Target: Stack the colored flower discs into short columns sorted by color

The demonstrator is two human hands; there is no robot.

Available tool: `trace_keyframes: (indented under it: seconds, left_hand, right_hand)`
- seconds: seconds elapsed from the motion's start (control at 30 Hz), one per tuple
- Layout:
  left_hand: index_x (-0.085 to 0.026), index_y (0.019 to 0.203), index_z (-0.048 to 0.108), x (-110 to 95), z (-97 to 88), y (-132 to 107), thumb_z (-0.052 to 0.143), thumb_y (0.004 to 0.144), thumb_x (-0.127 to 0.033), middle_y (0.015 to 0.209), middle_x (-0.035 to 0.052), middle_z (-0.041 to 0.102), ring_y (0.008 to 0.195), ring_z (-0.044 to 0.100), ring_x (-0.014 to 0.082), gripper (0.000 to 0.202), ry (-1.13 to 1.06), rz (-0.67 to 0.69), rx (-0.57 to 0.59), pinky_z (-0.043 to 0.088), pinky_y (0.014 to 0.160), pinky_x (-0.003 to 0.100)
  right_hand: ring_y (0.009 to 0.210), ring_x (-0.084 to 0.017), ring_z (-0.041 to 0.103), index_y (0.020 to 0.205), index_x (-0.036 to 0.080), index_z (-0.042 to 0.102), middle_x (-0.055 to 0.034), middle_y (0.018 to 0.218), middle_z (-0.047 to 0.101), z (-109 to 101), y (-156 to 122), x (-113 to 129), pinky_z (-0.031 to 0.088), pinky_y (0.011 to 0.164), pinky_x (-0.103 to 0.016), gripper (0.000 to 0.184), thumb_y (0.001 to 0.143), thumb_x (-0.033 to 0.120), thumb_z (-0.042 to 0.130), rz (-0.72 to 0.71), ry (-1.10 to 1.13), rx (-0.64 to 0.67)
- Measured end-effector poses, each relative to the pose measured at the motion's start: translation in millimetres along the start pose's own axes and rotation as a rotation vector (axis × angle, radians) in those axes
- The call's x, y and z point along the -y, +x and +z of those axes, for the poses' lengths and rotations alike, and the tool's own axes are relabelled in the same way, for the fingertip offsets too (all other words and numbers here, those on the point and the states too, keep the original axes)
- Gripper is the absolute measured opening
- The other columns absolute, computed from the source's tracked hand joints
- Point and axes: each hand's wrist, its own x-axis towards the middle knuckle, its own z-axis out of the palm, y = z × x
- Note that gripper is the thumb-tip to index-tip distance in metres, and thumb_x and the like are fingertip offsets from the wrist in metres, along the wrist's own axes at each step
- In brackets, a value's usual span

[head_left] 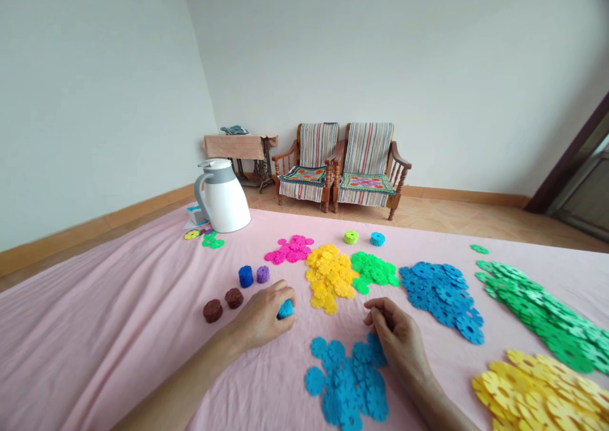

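My left hand [269, 313] is closed around a short stack of light blue snowflake discs [285, 310], whose edge shows between thumb and fingers. My right hand [397, 332] hovers at the upper right edge of a loose pile of light blue snowflake discs [345, 380]. Its fingers are curled in toward the thumb, and whatever may be between them is hidden. Left of my left hand stand two brown disc stacks [212, 310], a dark blue stack [245, 276] and a purple stack [262, 274].
Yellow [330, 275], pink [291, 249], bright green [375, 270] and darker blue [445, 294] disc piles lie ahead. Green [542, 310] and yellow [542, 390] heaps spread at right. A white jug [223, 196] stands far left on the pink cloth [143, 310]. Lime [351, 237] and blue [377, 238] stacks stand behind.
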Motion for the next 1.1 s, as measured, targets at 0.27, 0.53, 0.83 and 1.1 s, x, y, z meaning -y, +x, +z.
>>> trace_keyframes:
  seconds: [0.27, 0.53, 0.83, 1.1]
  left_hand:
    - [-0.019, 0.075, 0.051, 0, -1.0, 0, 0.050, 0.069, -0.014, 0.083, -0.0001, 0.051, 0.074, 0.051, 0.0147, 0.008, 0.011, 0.004, 0.002, 0.039, 0.068, 0.024]
    - [-0.021, 0.099, 0.058, -22, -20.0, -7, 0.060, 0.081, -0.029, 0.096, 0.0026, 0.055, 0.084, 0.054, 0.0159, 0.020, -0.043, 0.116, -0.049, 0.042, 0.076, 0.027]
    - [-0.021, 0.096, 0.058, -67, -10.8, -17, 0.060, 0.082, -0.026, 0.095, 0.0022, 0.054, 0.079, 0.056, 0.0154, 0.015, -0.030, 0.147, 0.240, 0.044, 0.068, 0.024]
    - [-0.021, 0.092, 0.056, -64, -3.5, -12, 0.062, 0.075, -0.018, 0.092, 0.0013, 0.053, 0.085, 0.054, 0.0163, 0.019, -0.064, 0.153, 0.254, 0.043, 0.072, 0.024]
  right_hand:
    - [0.056, -0.015, 0.055, 0.090, 0.016, 0.058, -0.0025, 0.066, 0.061, 0, 0, 1, 0.041, 0.049, -0.024, 0.028, 0.080, 0.039, 0.046, -0.008, -0.002, 0.002]
    - [0.056, -0.015, 0.055, 0.090, 0.016, 0.057, -0.0023, 0.066, 0.060, 0, -1, 2, 0.041, 0.049, -0.024, 0.027, 0.080, 0.039, 0.046, -0.011, 0.003, 0.001]
    - [0.055, -0.015, 0.055, 0.090, 0.016, 0.058, -0.0022, 0.066, 0.061, 0, 0, 1, 0.041, 0.048, -0.023, 0.029, 0.079, 0.040, 0.047, -0.001, -0.002, -0.005]
    - [0.055, -0.015, 0.055, 0.090, 0.016, 0.057, -0.0022, 0.066, 0.060, -1, -1, 4, 0.040, 0.048, -0.024, 0.028, 0.080, 0.040, 0.045, -0.004, -0.013, -0.005]
